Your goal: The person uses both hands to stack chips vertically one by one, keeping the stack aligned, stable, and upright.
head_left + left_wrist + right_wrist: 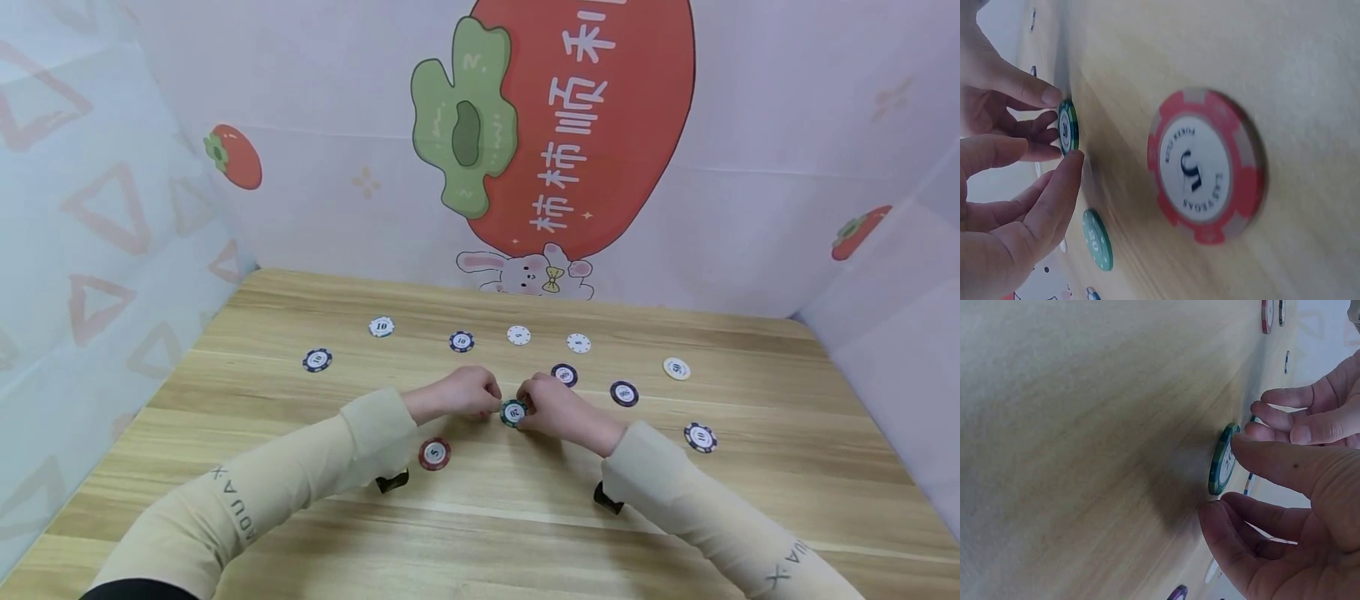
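Observation:
In the head view a green poker chip (513, 412) marked 20 is at the table's middle. My right hand (561, 410) pinches it at the edge. In the right wrist view the thumb (1266, 456) is at one side of this chip (1224, 461) and the index finger at the other. My left hand (463, 392) is just left of it, fingers loosely bent and holding nothing. A second green chip (1097, 239) lies beyond the left hand in the left wrist view; the head view does not show it. A red chip (435, 454) marked 5 lies flat below the left wrist.
Several chips form an arc toward the back, among them a blue chip (317, 360), a white chip (518, 335) and a purple chip (624, 393). Another blue chip (701, 437) lies at the right. Printed cloth (337, 208) hangs behind the wooden table (495, 542).

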A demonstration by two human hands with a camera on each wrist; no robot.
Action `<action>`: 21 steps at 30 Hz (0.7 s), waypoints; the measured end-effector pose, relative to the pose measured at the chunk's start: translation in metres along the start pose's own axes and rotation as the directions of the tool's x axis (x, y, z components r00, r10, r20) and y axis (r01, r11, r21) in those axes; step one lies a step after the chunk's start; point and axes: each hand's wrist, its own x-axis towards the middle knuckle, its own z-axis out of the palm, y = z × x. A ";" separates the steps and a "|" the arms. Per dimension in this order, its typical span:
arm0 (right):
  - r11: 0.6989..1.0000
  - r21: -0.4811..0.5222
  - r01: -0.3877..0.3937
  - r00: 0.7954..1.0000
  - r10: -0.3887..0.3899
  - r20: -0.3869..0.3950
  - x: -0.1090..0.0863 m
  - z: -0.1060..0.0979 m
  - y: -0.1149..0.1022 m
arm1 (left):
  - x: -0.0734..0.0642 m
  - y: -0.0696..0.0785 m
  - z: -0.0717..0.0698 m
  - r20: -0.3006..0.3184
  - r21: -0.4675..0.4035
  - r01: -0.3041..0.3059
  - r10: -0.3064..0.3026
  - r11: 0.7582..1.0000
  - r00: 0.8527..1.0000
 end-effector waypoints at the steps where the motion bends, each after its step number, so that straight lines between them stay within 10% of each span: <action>1: 1.000 -0.003 -0.002 1.000 0.002 -0.001 0.001 0.001 0.000 | 0.000 0.000 0.001 0.000 -0.005 0.012 -0.012 1.000 1.000; 21: 0.999 0.015 -0.030 1.000 0.030 0.006 0.008 0.006 0.000 | 0.007 0.007 0.012 -0.023 -0.067 0.113 -0.115 0.991 0.993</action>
